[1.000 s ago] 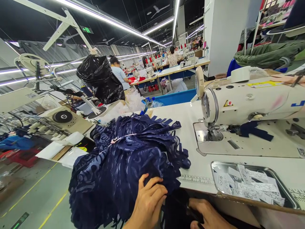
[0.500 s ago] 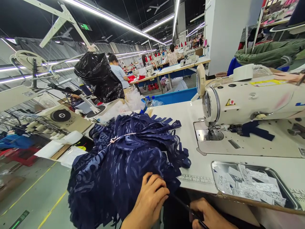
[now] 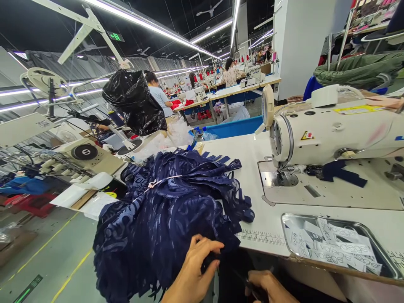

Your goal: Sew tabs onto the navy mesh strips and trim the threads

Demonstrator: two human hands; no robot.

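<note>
A large bundle of navy patterned sheer fabric pieces (image 3: 176, 210), tied with a pale cord (image 3: 162, 181), drapes over the near left edge of the white sewing table. My left hand (image 3: 197, 267) is at its lower right edge, fingers curled around a dark bit of the fabric between thumb and fingers. Low in the view, my right hand (image 3: 268, 286) is closed around a slim dark tool (image 3: 249, 284); its exact kind is too dark to make out. The tool's tip points up and left, toward my left hand, against a dark background.
A white sewing machine (image 3: 334, 130) stands at the right, a navy scrap (image 3: 344, 172) on its bed. In front of it lies a metal tray (image 3: 334, 221) of printed labels. A black plastic bag (image 3: 132, 101) hangs at back left. Other people sit at machines farther off.
My left hand has turned, its thumb and index finger now parted around dark fabric. My right hand and the dark tool have shifted slightly left and down.
</note>
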